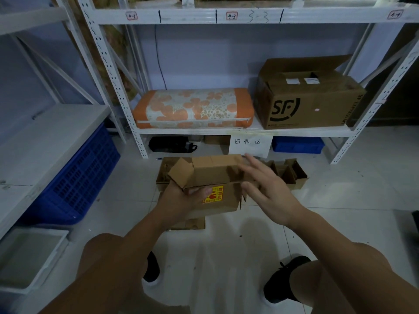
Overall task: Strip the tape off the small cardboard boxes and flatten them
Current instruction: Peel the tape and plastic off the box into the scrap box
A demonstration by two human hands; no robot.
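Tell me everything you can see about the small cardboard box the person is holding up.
The small cardboard box is plain brown corrugated card, held in the air above the tiled floor in front of the white shelving. Its top flaps stand open, one sticking out to the left. A yellow and red sticker sits on the near face. The left hand grips it from below and the left, thumb across the front. The right hand, fingers spread, is at its right end; whether it touches is unclear. No tape is discernible.
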